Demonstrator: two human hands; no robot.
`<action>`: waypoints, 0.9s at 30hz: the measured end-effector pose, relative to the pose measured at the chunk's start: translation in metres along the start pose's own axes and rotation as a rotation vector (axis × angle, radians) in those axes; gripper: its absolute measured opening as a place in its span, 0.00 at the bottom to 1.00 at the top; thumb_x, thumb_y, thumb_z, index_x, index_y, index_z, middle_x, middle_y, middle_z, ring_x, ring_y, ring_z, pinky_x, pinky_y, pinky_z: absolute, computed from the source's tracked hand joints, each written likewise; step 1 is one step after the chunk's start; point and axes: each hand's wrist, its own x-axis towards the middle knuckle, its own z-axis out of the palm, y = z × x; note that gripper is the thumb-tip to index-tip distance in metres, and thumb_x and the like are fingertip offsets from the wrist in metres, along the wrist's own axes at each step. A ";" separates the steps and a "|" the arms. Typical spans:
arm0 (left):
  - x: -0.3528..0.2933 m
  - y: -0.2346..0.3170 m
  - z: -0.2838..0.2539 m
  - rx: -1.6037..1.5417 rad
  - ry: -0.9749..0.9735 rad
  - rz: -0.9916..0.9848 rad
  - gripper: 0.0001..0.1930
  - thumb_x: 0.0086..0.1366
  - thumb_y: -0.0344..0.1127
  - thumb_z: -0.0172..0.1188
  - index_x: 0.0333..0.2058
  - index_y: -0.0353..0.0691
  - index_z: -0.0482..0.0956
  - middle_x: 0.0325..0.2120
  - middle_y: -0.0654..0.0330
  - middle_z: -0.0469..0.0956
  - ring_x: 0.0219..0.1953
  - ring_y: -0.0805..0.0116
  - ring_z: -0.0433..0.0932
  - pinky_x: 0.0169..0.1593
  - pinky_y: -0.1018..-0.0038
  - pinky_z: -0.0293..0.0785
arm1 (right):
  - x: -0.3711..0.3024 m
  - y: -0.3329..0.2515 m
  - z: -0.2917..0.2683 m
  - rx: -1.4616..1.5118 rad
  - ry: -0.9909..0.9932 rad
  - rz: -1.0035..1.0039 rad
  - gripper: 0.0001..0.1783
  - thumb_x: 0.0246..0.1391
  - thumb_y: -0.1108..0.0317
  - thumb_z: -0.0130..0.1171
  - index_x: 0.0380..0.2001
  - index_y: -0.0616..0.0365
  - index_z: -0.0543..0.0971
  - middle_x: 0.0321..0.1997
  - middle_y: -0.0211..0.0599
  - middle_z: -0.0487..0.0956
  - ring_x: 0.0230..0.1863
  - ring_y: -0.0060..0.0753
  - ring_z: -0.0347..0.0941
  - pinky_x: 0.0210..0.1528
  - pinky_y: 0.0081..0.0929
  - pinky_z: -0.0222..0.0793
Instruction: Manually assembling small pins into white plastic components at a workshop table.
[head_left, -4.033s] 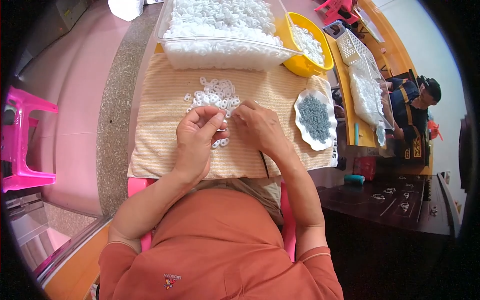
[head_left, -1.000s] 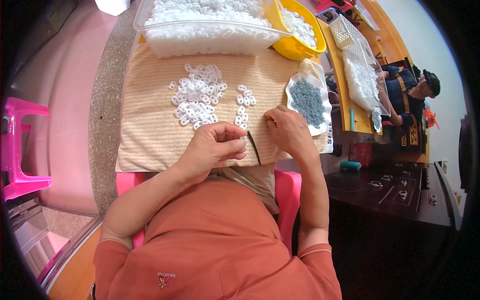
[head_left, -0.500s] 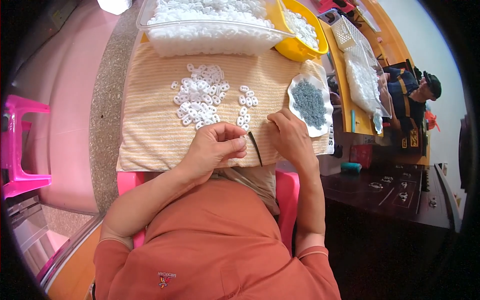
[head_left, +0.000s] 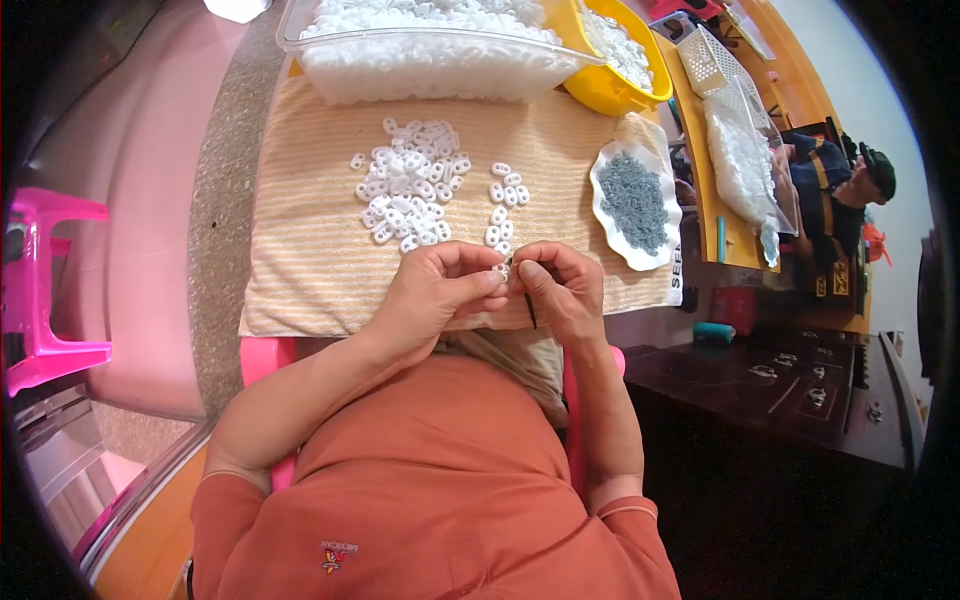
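Note:
My left hand [head_left: 435,290] pinches a small white two-holed oval piece [head_left: 501,269] between thumb and fingertips. Against it, my right hand [head_left: 565,292] has thumb and forefinger pressed together; whatever they grip is too small to make out. Under the right fingers a thin black strip [head_left: 532,312] slants down, its upper end hidden. Just beyond the hands, several similar white pieces [head_left: 501,216] form a short column on the striped cloth [head_left: 300,240]. A larger heap of white pieces [head_left: 410,180] lies to the left. Small grey parts [head_left: 635,205] fill a white wavy-edged dish [head_left: 668,240] on the right.
At the far edge stand a clear plastic bin [head_left: 430,75] full of white pieces and a yellow basin [head_left: 615,95] holding more. Another person [head_left: 835,200] is at a wooden table [head_left: 708,200] on the right. A pink stool [head_left: 60,290] stands at the left.
My right hand has come left from beside the grey parts and now meets the left fingertips. The left hand still holds its piece, and the whole view has shifted slightly.

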 end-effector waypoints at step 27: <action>0.002 -0.006 0.000 -0.079 -0.023 0.034 0.09 0.62 0.26 0.60 0.41 0.34 0.76 0.33 0.60 0.79 0.34 0.74 0.80 0.42 0.78 0.81 | -0.004 -0.002 0.006 0.168 -0.077 0.048 0.07 0.59 0.71 0.58 0.37 0.65 0.78 0.35 0.30 0.79 0.36 0.17 0.74 0.41 0.16 0.72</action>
